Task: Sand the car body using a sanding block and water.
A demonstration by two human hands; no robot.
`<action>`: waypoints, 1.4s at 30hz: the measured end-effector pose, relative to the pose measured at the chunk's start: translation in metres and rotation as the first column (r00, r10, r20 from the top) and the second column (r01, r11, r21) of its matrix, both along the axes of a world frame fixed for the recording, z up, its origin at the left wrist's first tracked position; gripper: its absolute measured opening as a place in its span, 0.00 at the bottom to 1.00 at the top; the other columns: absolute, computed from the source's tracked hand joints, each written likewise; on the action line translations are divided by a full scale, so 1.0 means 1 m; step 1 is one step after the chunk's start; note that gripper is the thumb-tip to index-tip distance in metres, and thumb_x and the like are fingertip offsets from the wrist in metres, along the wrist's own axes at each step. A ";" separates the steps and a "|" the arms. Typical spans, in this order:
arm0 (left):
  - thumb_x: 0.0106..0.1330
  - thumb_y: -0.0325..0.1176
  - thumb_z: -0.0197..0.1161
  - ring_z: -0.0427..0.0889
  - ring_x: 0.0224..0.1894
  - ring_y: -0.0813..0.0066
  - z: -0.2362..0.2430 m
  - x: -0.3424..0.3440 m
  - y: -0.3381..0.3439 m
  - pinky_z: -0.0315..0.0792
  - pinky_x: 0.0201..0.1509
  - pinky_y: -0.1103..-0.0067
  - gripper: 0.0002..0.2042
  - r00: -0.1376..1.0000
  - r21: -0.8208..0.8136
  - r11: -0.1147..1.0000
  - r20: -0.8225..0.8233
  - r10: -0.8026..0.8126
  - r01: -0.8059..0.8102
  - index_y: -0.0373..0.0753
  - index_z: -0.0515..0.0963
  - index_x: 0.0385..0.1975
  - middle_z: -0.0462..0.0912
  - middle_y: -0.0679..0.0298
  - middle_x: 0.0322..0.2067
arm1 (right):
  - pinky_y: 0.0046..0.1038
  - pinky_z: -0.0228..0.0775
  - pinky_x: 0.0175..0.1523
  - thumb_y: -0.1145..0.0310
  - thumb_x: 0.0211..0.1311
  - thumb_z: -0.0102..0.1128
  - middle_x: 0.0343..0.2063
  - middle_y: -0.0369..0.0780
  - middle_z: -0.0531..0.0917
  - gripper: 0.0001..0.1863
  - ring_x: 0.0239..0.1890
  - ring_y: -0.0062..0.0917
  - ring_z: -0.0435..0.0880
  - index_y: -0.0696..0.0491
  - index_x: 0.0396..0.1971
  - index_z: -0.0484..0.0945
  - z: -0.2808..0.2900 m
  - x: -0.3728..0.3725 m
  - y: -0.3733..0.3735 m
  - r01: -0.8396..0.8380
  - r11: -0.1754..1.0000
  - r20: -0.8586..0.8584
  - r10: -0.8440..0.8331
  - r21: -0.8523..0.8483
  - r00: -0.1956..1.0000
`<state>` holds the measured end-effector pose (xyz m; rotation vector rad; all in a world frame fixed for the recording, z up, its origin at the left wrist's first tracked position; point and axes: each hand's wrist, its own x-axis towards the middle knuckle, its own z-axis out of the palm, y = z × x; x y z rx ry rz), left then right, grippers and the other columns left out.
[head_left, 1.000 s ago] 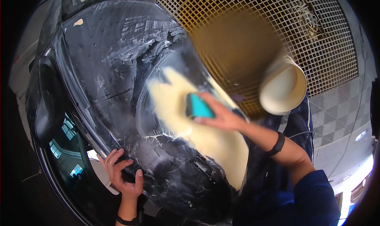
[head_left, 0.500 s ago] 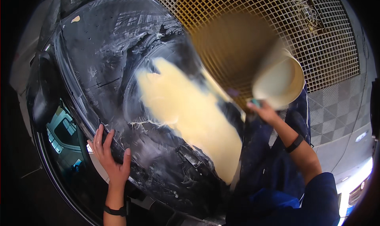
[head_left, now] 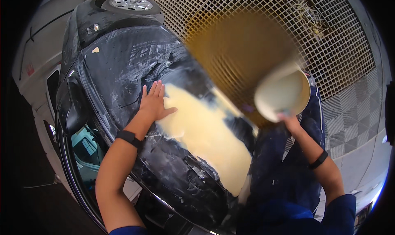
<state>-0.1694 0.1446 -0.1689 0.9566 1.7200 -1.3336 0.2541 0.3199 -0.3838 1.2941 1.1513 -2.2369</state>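
Note:
My left hand (head_left: 155, 104) rests with spread fingers on a dark car panel (head_left: 111, 62) streaked with white film, at the upper left edge of a pale cream patch (head_left: 205, 148). At the right, my right hand (head_left: 290, 122) grips a small, blurred teal sponge (head_left: 284, 113) at the near side of a round cream bucket (head_left: 300, 91) with pale contents. The sponge is partly inside the bucket's opening; whether it touches the contents I cannot tell.
A side mirror (head_left: 75, 105) and window (head_left: 86, 148) line the car's left side, with a wheel (head_left: 129, 3) at the top. Behind the bucket lie a metal floor grating (head_left: 337, 37), a blurred brown area (head_left: 242, 50) and grey tiles (head_left: 345, 124).
My right hand has moved with the sponge from the cream patch to the bucket. My left hand has moved from the panel's lower left edge up onto its middle, and more of the car shows.

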 end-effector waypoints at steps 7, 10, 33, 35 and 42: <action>0.60 0.74 0.50 0.44 0.79 0.57 -0.052 0.062 -0.020 0.36 0.80 0.57 0.54 0.849 -0.094 0.994 0.519 0.094 -0.053 0.30 0.53 0.73 0.49 0.50 0.76 | 0.26 0.73 0.50 0.47 0.68 0.62 0.48 0.43 0.78 0.37 0.42 0.26 0.80 0.61 0.64 0.65 -0.004 0.020 0.022 0.163 0.987 0.104 -0.161 -0.007 0.981; 0.61 0.72 0.51 0.47 0.79 0.57 -0.045 0.058 -0.023 0.38 0.79 0.57 0.50 0.845 -0.036 0.997 0.530 0.076 -0.066 0.34 0.56 0.73 0.51 0.51 0.76 | 0.26 0.73 0.48 0.48 0.68 0.62 0.45 0.42 0.79 0.36 0.41 0.25 0.80 0.60 0.64 0.66 -0.012 0.030 0.018 0.124 0.992 0.111 -0.124 0.012 0.986; 0.66 0.58 0.56 0.50 0.75 0.41 0.189 0.081 -0.110 0.42 0.75 0.51 0.38 0.977 0.673 0.738 -0.189 0.099 0.056 0.34 0.63 0.67 0.58 0.45 0.72 | 0.45 0.65 0.64 0.43 0.58 0.69 0.55 0.61 0.73 0.45 0.58 0.54 0.75 0.62 0.63 0.64 -0.119 0.009 -0.023 -0.477 0.782 0.173 0.446 0.402 0.878; 0.66 0.61 0.55 0.50 0.75 0.43 0.166 0.075 -0.117 0.41 0.76 0.52 0.40 0.972 0.788 0.614 -0.177 0.154 0.046 0.33 0.63 0.67 0.58 0.45 0.71 | 0.44 0.66 0.63 0.43 0.57 0.69 0.54 0.60 0.74 0.45 0.57 0.53 0.76 0.61 0.63 0.64 -0.116 0.019 -0.004 -0.367 0.748 0.097 0.379 0.553 0.920; 0.66 0.65 0.55 0.54 0.74 0.49 0.178 0.071 -0.132 0.47 0.76 0.55 0.42 0.906 0.918 0.397 -0.155 0.394 -0.015 0.33 0.63 0.67 0.56 0.46 0.72 | 0.48 0.71 0.59 0.37 0.53 0.68 0.54 0.58 0.75 0.48 0.54 0.55 0.79 0.53 0.66 0.63 -0.067 -0.051 0.020 -0.661 0.586 0.420 0.510 0.468 0.750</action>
